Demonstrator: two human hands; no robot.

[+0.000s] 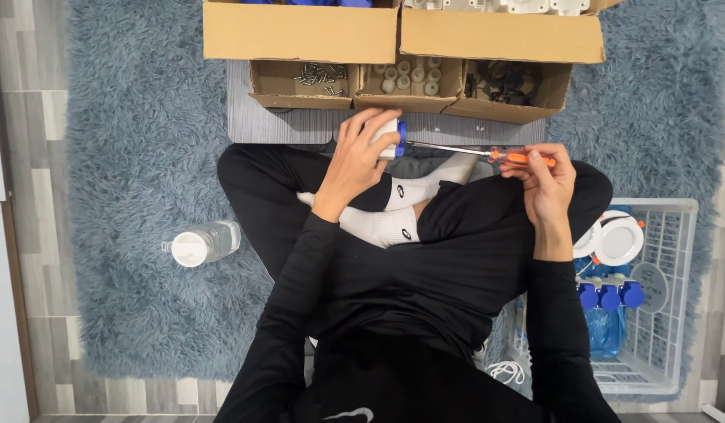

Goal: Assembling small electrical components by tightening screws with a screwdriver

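I sit cross-legged on a shaggy blue-grey rug. My left hand [355,157] grips a small white and blue plastic part [391,141] over my knees. My right hand [544,176] holds the orange handle of a screwdriver [488,152]. Its thin metal shaft runs left and its tip meets the blue side of the part. My fingers hide most of the part.
Three small open cardboard boxes sit ahead on a grey mat [257,125]: screws [319,75], white caps [409,77], black pieces [503,82]. Two larger cartons [300,31] stand behind. A capped plastic bottle [202,243] lies left. A white wire basket [660,313] with round white and blue parts stands right.
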